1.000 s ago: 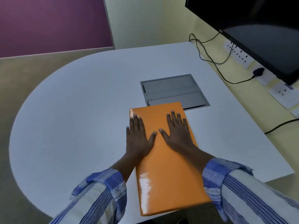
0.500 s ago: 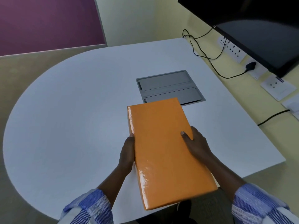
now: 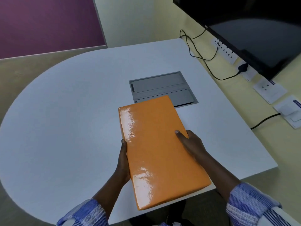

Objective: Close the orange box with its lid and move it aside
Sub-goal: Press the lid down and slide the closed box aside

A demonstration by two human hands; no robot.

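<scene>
With its lid on, the orange box [image 3: 160, 149] sits mid-frame, and both hands have it by the long sides: left hand [image 3: 123, 159] pressed along the left edge, right hand [image 3: 191, 142] with thumb on top, grip closed on the right edge. Its far end overlaps the grey hatch [image 3: 158, 86] in the white worktop [image 3: 65, 119]. Can't tell if it's lifted.
</scene>
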